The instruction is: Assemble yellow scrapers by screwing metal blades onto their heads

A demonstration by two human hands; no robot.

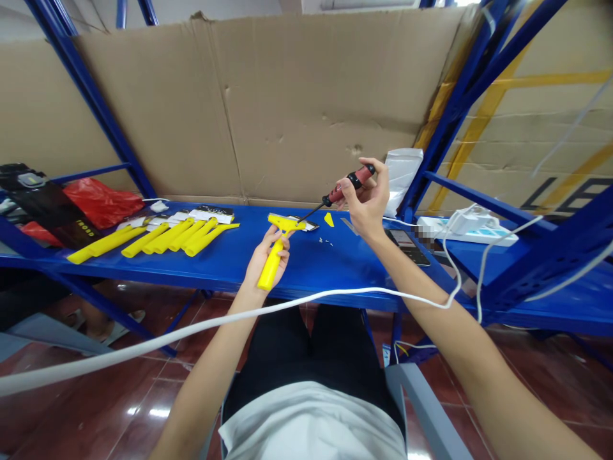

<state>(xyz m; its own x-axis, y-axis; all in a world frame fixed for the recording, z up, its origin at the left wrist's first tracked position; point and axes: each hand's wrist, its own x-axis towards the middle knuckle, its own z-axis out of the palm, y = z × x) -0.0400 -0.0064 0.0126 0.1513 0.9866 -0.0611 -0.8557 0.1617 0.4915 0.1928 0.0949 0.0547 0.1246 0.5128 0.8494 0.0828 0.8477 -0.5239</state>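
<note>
A yellow T-shaped scraper [271, 267] is gripped in my left hand [261, 255] above the blue shelf table, its head up and its handle slanting down toward me. My right hand [372, 203] is closed around the red and black handle of a screwdriver [335, 193]. The screwdriver slants down to the left, its tip at the right end of the scraper's head; whether it sits in a screw is too small to tell. Close by on the table lie a small yellow piece [329, 219] and a few tiny white bits [326, 241].
Several yellow scrapers [156, 239] lie in a row at the left, beside a red plastic bag [100, 199] and a black case [60, 207]. To the right are a phone [408, 248], a white pouch [403, 179] and a power strip [493, 234]. A white cable [335, 292] crosses in front of me.
</note>
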